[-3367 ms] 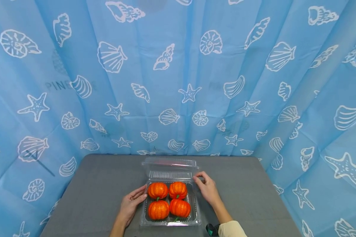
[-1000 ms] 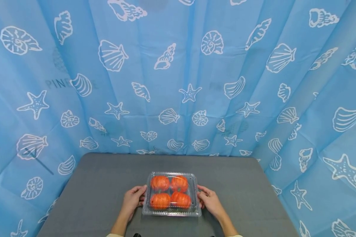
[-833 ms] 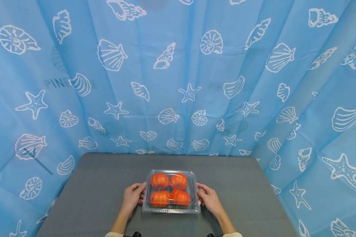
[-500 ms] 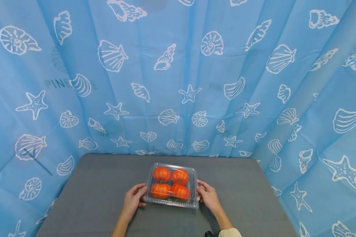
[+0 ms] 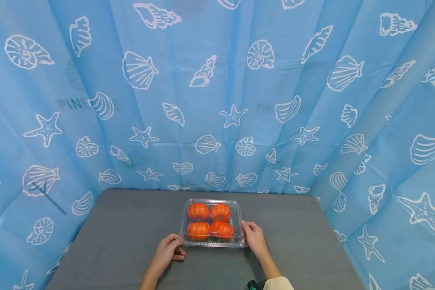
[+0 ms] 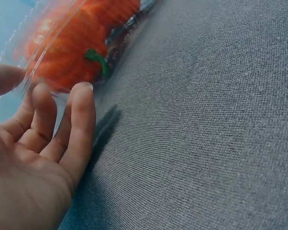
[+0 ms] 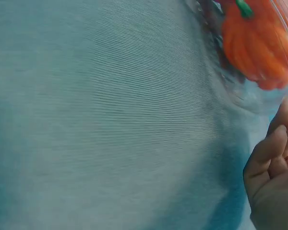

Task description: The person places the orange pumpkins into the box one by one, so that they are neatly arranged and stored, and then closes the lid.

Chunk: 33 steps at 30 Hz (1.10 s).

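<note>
A clear plastic clamshell box (image 5: 213, 244) sits with its lid down near the middle of the grey table. Several small orange pumpkins (image 5: 222, 230) with green stems show through the lid, in two rows. My left hand (image 5: 165, 253) pinches the box's front left corner; in the left wrist view the thumb (image 6: 7, 79) is at the rim, with the other fingers bent below it. At the box's right side, toward the front, my right hand (image 5: 255, 240) holds the edge. In the right wrist view its fingertips are right at the rim, and the thumb is hidden.
The grey table (image 5: 130, 225) extends around the box on all sides. Behind it and at both sides hangs a blue curtain (image 5: 217, 161) with white shell and starfish prints. A dark wrist device (image 5: 255, 285) shows by the right sleeve (image 5: 278, 283).
The lid, open at first with both hands at the box, has come down. Then the box moved away from the person, tilted briefly and levelled out. My left hand shifted to the front left corner.
</note>
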Available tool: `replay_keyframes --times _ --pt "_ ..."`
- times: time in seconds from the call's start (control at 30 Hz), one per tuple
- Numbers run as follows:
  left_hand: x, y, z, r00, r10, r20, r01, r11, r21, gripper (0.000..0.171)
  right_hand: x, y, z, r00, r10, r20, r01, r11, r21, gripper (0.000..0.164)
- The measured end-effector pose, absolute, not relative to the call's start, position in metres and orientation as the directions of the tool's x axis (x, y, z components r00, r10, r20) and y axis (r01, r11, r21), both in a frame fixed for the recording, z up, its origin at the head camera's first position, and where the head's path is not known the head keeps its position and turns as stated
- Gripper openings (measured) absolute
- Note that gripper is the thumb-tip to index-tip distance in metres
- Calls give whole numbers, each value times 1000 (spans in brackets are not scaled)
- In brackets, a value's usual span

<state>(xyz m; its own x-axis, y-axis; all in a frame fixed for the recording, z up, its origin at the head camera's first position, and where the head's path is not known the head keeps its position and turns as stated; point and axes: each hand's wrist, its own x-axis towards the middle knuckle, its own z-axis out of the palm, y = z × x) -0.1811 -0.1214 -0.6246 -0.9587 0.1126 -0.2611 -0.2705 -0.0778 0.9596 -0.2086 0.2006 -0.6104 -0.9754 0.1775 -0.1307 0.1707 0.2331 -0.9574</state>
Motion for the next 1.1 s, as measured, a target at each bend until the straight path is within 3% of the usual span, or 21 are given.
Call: replay_keyframes --times 0.13,0.27,0.4,0.63,1.1 --pt "-182 -119 -625 -949 155 -273 -291 -110 950 15 -196 204 -614 -968 89 -234 247 184 -951 57" --pt "-184 -115 -624 -944 166 -285 -307 -124 944 15 -184 204 -617 -958 -23 -286 285 54 -957 50" --pt "-186 -109 -626 -950 155 -271 -292 -134 947 14 -177 203 -620 -973 -20 -229 229 -33 -973 36" --pt "-184 -106 -636 -965 116 -237 -255 -176 951 17 -174 205 -629 -990 3 -144 144 -73 -987 27" --pt "-184 -110 -642 -959 128 -252 -277 -245 929 16 -176 208 -630 -979 12 -205 203 -96 -974 17"
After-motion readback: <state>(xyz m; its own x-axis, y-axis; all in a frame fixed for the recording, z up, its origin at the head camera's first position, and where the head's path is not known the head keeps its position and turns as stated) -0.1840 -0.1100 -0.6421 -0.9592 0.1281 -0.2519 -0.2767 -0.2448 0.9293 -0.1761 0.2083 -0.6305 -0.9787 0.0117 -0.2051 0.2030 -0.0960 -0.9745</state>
